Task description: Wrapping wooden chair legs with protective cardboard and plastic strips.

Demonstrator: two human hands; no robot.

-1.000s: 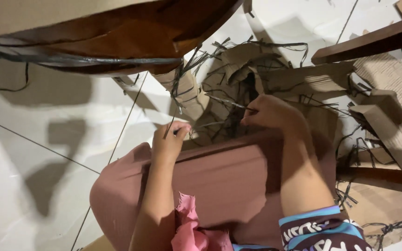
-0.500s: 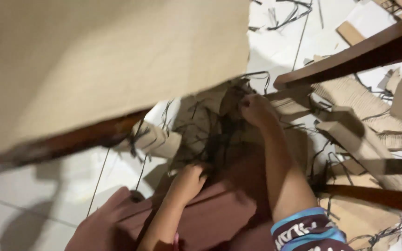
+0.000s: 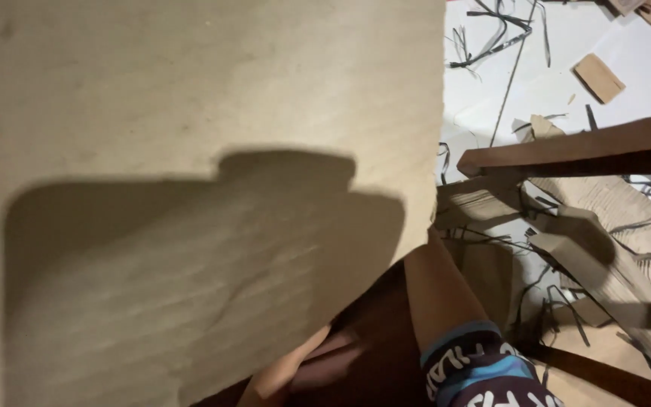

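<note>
In the head view, a large tan cardboard sheet (image 3: 190, 188) fills the left and centre, very near the camera, with a broad dark shadow across its lower half. Its right edge runs straight down from the top, then slants back toward the near left. Both hands are hidden behind this sheet, so I cannot tell whether they are clenched, slack or holding anything. Only the right forearm (image 3: 435, 298) shows, rising from a sleeve (image 3: 476, 373) banded in blue, white and dark brown and passing under the sheet's edge. A sliver of the left forearm (image 3: 284, 373) shows at the sheet's near edge.

To the right, on the white tiled floor (image 3: 566, 45), lie folded brown cardboard pieces (image 3: 589, 249), some corrugated, crowded near the right forearm. A dark wooden bar (image 3: 574, 151) crosses above them, tilted up to the right; another (image 3: 604, 373) lies near the bottom right. A small tan cardboard scrap (image 3: 599, 78) sits apart at far right, with thin black strips (image 3: 491, 38) scattered far and among the pieces. Bare floor shows only at the far right.
</note>
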